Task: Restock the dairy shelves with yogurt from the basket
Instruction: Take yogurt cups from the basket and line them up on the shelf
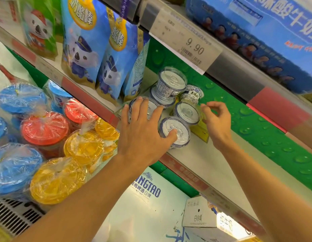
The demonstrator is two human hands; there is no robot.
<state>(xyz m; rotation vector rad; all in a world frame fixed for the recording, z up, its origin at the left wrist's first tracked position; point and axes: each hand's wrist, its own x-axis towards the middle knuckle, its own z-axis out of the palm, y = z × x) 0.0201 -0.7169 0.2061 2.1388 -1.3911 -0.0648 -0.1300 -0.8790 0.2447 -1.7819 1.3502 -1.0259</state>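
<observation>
Head camera looks up at a shop shelf (200, 165) with little yogurt cups on it. The left hand (143, 135) lies flat with its fingers spread wide. Its thumb presses the lid of the front cup (176, 131), and its fingers rest on another cup (143, 109) at about 10 o'clock from that one. It is not wrapped around either cup. The right hand (216, 119) is at 3 o'clock from the cups. Its fingers are bent, with the fingertips pinched near the side of a third cup (186, 112). I cannot tell if they are holding the cup or just touching it.

More cups sit behind, at 12 o'clock. Two are stacked (169, 88) and one with a blue pattern (193, 95) is tipped on its side. The basket is not in sight. Blue snack bags (92, 49) stand at 10 o'clock, and a price tag (186, 42) hangs above.

The job now looks like lining the cups up. To do it well, I think the hands should push slowly and keep each cup flat. Slide them back so they sit close together. Stand the tipped cup up too. Go gently by the stacked pair, since a bump could knock the top one off.
</observation>
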